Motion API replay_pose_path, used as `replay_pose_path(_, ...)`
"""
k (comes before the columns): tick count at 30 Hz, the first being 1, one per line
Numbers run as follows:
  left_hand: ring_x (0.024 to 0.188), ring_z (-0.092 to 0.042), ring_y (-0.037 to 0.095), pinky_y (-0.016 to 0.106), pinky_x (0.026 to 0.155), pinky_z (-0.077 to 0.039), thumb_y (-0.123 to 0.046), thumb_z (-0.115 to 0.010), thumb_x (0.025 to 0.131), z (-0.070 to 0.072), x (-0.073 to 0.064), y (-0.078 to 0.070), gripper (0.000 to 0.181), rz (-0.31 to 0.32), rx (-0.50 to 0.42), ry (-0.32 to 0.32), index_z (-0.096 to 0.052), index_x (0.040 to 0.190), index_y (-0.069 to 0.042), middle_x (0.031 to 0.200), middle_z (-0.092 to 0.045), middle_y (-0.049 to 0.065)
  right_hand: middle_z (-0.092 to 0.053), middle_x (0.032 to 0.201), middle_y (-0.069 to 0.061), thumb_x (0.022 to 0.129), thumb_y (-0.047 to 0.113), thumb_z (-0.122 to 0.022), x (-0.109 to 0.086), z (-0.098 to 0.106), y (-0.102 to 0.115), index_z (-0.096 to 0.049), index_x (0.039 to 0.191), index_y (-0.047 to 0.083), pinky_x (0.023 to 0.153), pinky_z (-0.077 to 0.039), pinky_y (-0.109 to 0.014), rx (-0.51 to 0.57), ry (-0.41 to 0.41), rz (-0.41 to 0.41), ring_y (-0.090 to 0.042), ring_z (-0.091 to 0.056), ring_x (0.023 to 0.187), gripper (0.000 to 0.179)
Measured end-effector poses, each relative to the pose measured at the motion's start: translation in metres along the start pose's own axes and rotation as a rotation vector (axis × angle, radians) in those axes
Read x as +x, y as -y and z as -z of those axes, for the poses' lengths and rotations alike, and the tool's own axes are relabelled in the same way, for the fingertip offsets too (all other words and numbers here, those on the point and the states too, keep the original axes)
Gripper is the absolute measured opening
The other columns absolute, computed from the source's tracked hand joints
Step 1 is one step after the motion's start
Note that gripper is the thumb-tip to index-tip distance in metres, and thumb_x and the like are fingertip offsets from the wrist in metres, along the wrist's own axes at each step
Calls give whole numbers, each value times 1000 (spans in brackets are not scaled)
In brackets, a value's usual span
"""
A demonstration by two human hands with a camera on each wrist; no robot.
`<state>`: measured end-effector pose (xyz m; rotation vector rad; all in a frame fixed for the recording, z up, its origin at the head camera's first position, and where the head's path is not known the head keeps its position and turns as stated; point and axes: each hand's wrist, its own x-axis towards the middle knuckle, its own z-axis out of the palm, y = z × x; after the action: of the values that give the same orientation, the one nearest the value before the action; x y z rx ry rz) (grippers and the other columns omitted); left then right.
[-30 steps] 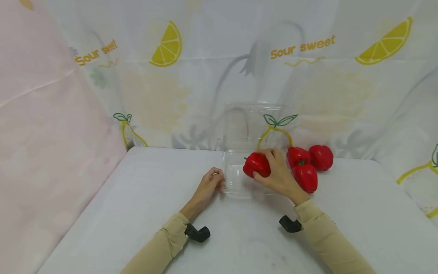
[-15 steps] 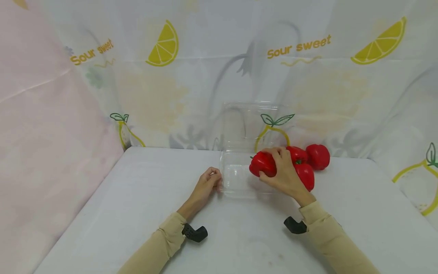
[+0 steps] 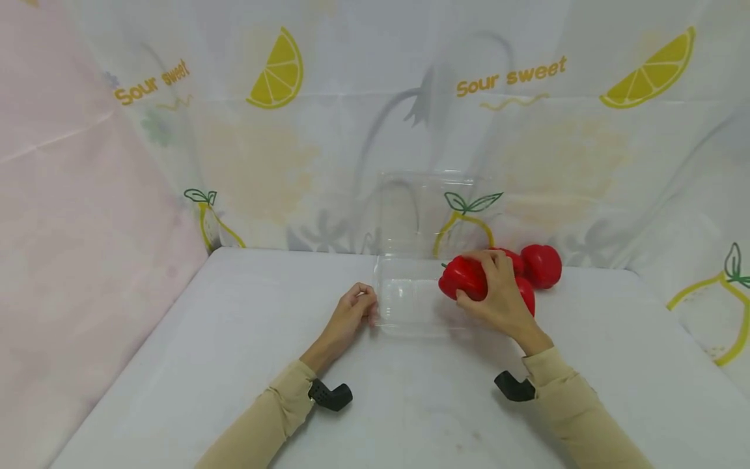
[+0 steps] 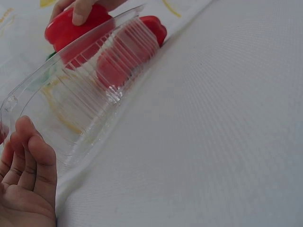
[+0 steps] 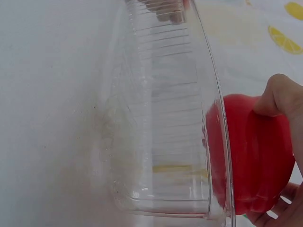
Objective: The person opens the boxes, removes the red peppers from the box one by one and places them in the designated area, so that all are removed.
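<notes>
A clear plastic clamshell box [image 3: 405,322] stands on the table, its lid [image 3: 404,218] raised at the back. My left hand [image 3: 349,316] holds the box's left rim with curled fingers [image 4: 41,151]. My right hand [image 3: 500,296] grips a red bell pepper [image 3: 461,279], thumb in front and fingers over its top. The held pepper's green stem points left. In the head view this pepper sits over the right part of the box; in the right wrist view the pepper [image 5: 258,156] shows at the box's rim.
Right of the box lie more red bell peppers [image 3: 541,266], partly hidden behind my right hand. A white cloth printed with lemons [image 3: 650,71] hangs close behind the box. The white table [image 3: 263,339] extends to both sides; pink cloth [image 3: 76,260] hangs at left.
My right hand has moved to the right with the red bell pepper, from the middle of the box toward its right side. The left hand stays at the left rim. The head view has shifted slightly.
</notes>
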<state>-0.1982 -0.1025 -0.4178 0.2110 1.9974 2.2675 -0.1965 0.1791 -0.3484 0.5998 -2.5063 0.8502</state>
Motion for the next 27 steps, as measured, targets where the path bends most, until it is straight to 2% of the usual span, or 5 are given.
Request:
replay_pose_path(9, 55, -48, 8, 22, 56, -45, -10, -43, 97, -1, 0, -1, 5, 7, -6, -7, -44, 93, -6, 67, -50, -2, -44, 125, -15, 65, 15, -78, -4, 8, -7, -45, 126, 11, 78, -52, -55, -6, -25, -19, -32, -38, 118, 70)
replay_pose_path(27, 55, -48, 8, 22, 56, -44, -10, -43, 97, -2, 0, -1, 5, 23, -2, -21, -44, 94, -7, 66, -50, -2, -40, 128, -17, 69, 9, -77, -14, 35, -26, -41, 132, 11, 78, -50, -61, 29, -25, -119, -36, -37, 120, 72)
